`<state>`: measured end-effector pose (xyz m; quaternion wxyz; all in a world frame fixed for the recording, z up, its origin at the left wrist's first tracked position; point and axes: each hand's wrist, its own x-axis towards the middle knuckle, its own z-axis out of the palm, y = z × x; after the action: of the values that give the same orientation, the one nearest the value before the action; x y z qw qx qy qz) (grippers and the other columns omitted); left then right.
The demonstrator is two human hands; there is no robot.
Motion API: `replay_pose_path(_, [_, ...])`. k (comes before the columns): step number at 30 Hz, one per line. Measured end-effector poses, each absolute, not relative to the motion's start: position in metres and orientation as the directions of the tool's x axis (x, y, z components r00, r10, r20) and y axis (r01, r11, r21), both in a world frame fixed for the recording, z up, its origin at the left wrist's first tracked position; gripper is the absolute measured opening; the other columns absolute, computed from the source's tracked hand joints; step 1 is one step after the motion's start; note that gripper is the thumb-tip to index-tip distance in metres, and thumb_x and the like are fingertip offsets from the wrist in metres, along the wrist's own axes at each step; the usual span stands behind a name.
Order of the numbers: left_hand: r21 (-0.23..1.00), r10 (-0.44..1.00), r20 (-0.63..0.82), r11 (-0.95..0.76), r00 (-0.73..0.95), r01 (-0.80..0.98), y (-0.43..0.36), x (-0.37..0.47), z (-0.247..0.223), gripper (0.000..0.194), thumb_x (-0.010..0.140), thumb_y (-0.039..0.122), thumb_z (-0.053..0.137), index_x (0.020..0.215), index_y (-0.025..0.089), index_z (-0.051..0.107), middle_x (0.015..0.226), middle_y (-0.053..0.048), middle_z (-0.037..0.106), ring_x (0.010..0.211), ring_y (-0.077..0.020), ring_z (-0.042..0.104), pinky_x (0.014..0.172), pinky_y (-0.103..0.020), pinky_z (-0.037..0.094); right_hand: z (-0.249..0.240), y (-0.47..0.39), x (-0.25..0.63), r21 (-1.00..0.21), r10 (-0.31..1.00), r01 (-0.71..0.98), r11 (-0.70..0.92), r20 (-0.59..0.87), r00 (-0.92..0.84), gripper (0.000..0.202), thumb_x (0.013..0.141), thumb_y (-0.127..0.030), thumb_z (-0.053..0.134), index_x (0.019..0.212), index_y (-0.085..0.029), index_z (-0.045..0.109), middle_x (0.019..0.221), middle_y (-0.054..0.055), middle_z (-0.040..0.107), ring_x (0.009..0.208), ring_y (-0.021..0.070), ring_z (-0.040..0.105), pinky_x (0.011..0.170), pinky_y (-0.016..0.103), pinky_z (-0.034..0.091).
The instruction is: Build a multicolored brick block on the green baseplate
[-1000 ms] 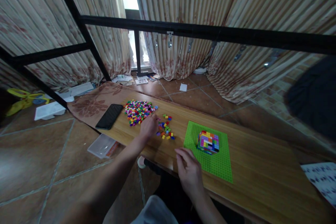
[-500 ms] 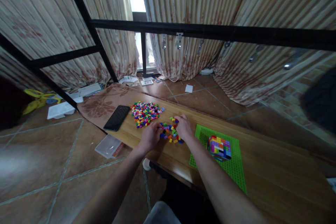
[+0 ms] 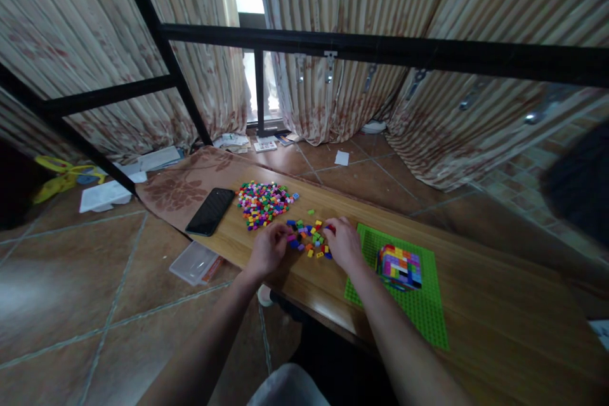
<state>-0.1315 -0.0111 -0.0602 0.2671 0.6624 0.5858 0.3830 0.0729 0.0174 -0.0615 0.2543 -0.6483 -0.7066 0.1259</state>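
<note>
My left hand is closed in a pinch at the left edge of a small scatter of coloured toy bricks, with a pink toy brick at its fingertips. On the scatter's right side, my right hand has thumb and fingers pressed together; what they hold is too small to make out. A built block of many-coloured bricks stands on a green studded baseplate, partly behind my right forearm. Beyond my left hand lies a larger heap of mixed bricks.
A black phone lies left of the heap on the wooden table. Below the table's left edge, a clear plastic box rests on the tiled floor. A black metal rail crosses before the curtains. A lone green brick lies behind the scatter.
My right hand has moved right, away from the middle of the scatter, uncovering more bricks. My left hand has shifted slightly left. The view has tilted a little.
</note>
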Motion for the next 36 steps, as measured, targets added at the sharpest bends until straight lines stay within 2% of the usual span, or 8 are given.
replay_pose_path(4, [0.857, 0.982, 0.14, -0.057, -0.124, 0.512, -0.03, -0.124, -0.057, 0.015, 0.083, 0.026, 0.056, 0.088, 0.017, 0.067, 0.081, -0.003, 0.067, 0.069, -0.0138, 0.058, 0.067, -0.025, 0.046, -0.058, -0.012, 0.076, -0.666, 0.95, 0.732, 0.144, 0.299, 0.086, 0.023, 0.086, -0.022, 0.052, 0.101, -0.017, 0.068, 0.096, 0.009, 0.064, 0.087, 0.0206, 0.06, 0.08, 0.034, 0.047])
replay_pose_path(7, [0.932, 0.983, 0.074, -0.009, -0.166, 0.362, -0.056, -0.108, -0.055, 0.019, 0.083, 0.03, 0.057, 0.095, 0.018, 0.067, 0.086, -0.003, 0.068, 0.074, -0.0145, 0.059, 0.072, -0.026, 0.046, -0.055, -0.043, 0.071, -0.804, 0.939, 0.569, 0.176, 0.31, 0.149, 0.022, 0.086, -0.026, 0.053, 0.1, -0.018, 0.067, 0.094, 0.008, 0.063, 0.086, 0.0194, 0.061, 0.079, 0.033, 0.05])
replay_pose_path(9, [0.984, 0.993, 0.01, 0.011, -0.114, 0.178, -0.076, -0.093, -0.053, 0.02, 0.083, 0.032, 0.059, 0.094, 0.018, 0.066, 0.088, -0.003, 0.068, 0.082, -0.0154, 0.061, 0.076, -0.026, 0.047, -0.053, -0.066, 0.065, -0.865, 0.942, 0.46, 0.201, 0.3, 0.151, 0.02, 0.085, -0.026, 0.054, 0.099, -0.02, 0.066, 0.096, 0.007, 0.064, 0.089, 0.0188, 0.061, 0.08, 0.033, 0.052])
replay_pose_path(11, [0.991, 0.991, -0.135, 0.134, -0.012, -0.016, -0.094, -0.079, -0.05, 0.023, 0.08, 0.037, 0.063, 0.089, 0.016, 0.066, 0.083, -0.003, 0.067, 0.077, -0.0138, 0.06, 0.071, -0.024, 0.046, -0.049, -0.09, 0.06, -0.888, 0.943, 0.406, 0.217, 0.298, 0.147, 0.018, 0.085, -0.025, 0.055, 0.099, -0.022, 0.066, 0.099, 0.007, 0.064, 0.092, 0.0187, 0.062, 0.081, 0.033, 0.053])
replay_pose_path(16, [0.787, 0.856, -0.433, 0.512, 0.282, -0.345, -0.123, -0.068, -0.04, 0.034, 0.076, 0.047, 0.067, 0.075, 0.013, 0.063, 0.059, 0.001, 0.056, 0.052, -0.0072, 0.049, 0.052, -0.019, 0.038, -0.039, -0.137, 0.058, -0.859, 0.953, 0.434, 0.271, 0.303, 0.004, 0.019, 0.086, -0.02, 0.054, 0.097, -0.027, 0.068, 0.099, 0.004, 0.067, 0.092, 0.0176, 0.063, 0.082, 0.031, 0.053])
replay_pose_path(25, [0.532, 0.57, -0.531, 0.8, 0.627, -0.277, -0.155, -0.086, -0.031, 0.033, 0.074, 0.042, 0.073, 0.082, 0.01, 0.066, 0.065, -0.002, 0.058, 0.051, -0.0062, 0.049, 0.047, -0.019, 0.035, -0.031, -0.178, 0.078, -0.842, 0.95, 0.441, 0.311, 0.272, -0.152, 0.017, 0.086, -0.022, 0.059, 0.1, -0.028, 0.067, 0.091, 0.003, 0.069, 0.087, 0.0192, 0.064, 0.075, 0.032, 0.054])
replay_pose_path(30, [0.551, 0.561, -0.512, 0.795, 0.651, -0.253, -0.175, -0.086, -0.028, 0.036, 0.074, 0.046, 0.071, 0.078, 0.011, 0.064, 0.061, 0.001, 0.052, 0.05, -0.0063, 0.044, 0.046, -0.02, 0.03, -0.035, -0.196, 0.085, -0.833, 0.937, 0.437, 0.34, 0.262, -0.23, 0.022, 0.085, -0.02, 0.061, 0.105, -0.028, 0.064, 0.092, 0.003, 0.068, 0.087, 0.0169, 0.065, 0.074, 0.028, 0.055])
replay_pose_path(36, [0.578, 0.543, -0.566, 0.798, 0.62, -0.171, -0.184, -0.088, -0.022, 0.042, 0.066, 0.05, 0.076, 0.065, 0.014, 0.055, 0.053, 0.004, 0.046, 0.043, -0.0052, 0.037, 0.042, -0.021, 0.021, -0.033, -0.211, 0.089, -0.859, 0.929, 0.382, 0.34, 0.243, -0.28, 0.008, 0.087, -0.021, 0.059, 0.088, -0.023, 0.067, 0.081, 0.003, 0.062, 0.076, 0.0141, 0.062, 0.064, 0.024, 0.052])
